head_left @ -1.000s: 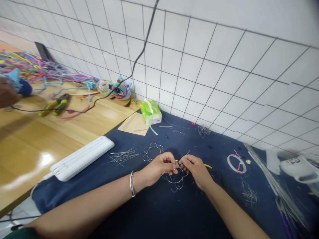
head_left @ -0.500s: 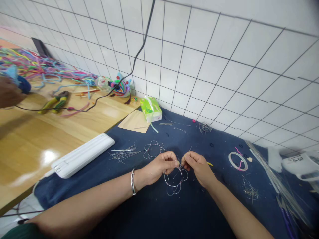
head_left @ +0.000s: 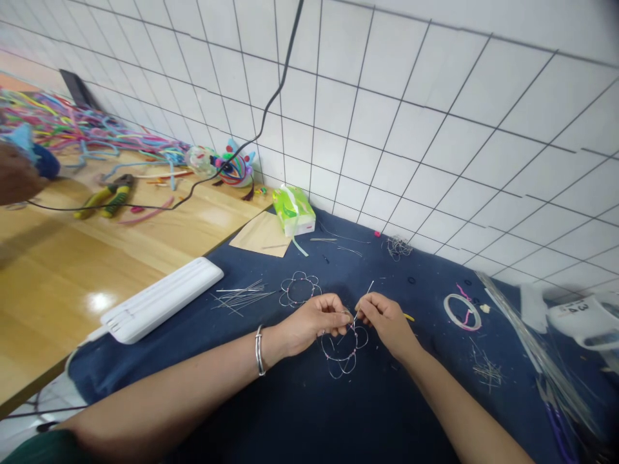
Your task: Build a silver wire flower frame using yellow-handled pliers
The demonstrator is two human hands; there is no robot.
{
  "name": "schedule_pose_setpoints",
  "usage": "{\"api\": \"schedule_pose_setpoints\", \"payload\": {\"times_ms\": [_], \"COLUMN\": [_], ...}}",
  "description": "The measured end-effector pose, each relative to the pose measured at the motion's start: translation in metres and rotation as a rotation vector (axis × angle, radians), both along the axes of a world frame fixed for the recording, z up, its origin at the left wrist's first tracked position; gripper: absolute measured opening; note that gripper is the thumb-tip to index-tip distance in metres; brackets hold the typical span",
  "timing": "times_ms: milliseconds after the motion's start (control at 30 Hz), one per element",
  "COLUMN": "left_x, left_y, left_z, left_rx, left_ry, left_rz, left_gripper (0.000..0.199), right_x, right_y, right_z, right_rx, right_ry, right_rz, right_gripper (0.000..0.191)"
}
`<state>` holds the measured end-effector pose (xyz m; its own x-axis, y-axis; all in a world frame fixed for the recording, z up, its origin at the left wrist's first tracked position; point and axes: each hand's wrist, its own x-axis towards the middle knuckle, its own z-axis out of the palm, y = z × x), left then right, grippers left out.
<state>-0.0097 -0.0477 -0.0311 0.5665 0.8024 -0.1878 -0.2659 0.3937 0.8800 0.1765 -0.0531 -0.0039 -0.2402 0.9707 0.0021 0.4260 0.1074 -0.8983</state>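
Thumb and fingers of my left hand [head_left: 325,320] pinch the top edge of a flower-shaped wire ring [head_left: 339,358] with small pink beads and thin loops. To its right, my right hand [head_left: 382,317] is closed on a thin wire piece [head_left: 370,287], whose end sticks up above the fingertips; its lower end meets the ring between both hands. A second looped wire ring [head_left: 298,290] lies flat on the dark blue cloth, just beyond my left hand. Loose straight wires [head_left: 243,296] lie left of it.
A white power strip [head_left: 164,299] lies at the left. Farther back are a green tissue pack [head_left: 293,211], pliers [head_left: 109,196] and a person's hand [head_left: 17,175]. At the right are a tape-like ring [head_left: 462,312], long wires [head_left: 532,341] and purple-handled scissors [head_left: 556,419].
The wire in my right hand now stands up higher and more visibly above the fingertips. The beaded ring has shifted slightly to the right and its loops have turned a little.
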Motion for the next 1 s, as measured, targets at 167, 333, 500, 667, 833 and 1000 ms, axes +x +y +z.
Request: {"api": "schedule_pose_setpoints", "payload": {"times_ms": [167,333,500,667,833,1000], "left_x": [0.001,0.002,0.002,0.0,-0.003,-0.004], "left_y": [0.0,0.0,0.001,0.005,0.01,0.011], "left_z": [-0.001,-0.001,-0.003,-0.005,-0.008,-0.008], "left_rx": [0.009,0.03,0.036,0.013,-0.027,-0.058], "left_ry": [0.011,0.033,0.06,0.081,0.035,0.009], "left_rz": [-0.007,0.007,0.052,0.111,0.145,0.148], "left_gripper": [0.021,0.024,0.025,0.025,0.026,0.023], "right_x": [-0.003,-0.003,-0.005,0.019,0.071,0.087], "right_y": [-0.003,-0.003,-0.002,0.0,-0.015,-0.032], "right_z": [0.001,-0.002,0.002,0.005,-0.019,-0.037], "right_rx": [0.007,0.003,0.005,0.182,0.451,0.479], "right_ry": [0.0,-0.001,-0.052,-0.413,-0.99,-1.121], "right_rz": [0.02,0.015,0.048,0.055,0.046,0.119], "right_gripper": [0.025,0.026,0.027,0.025,0.048,0.048]}}
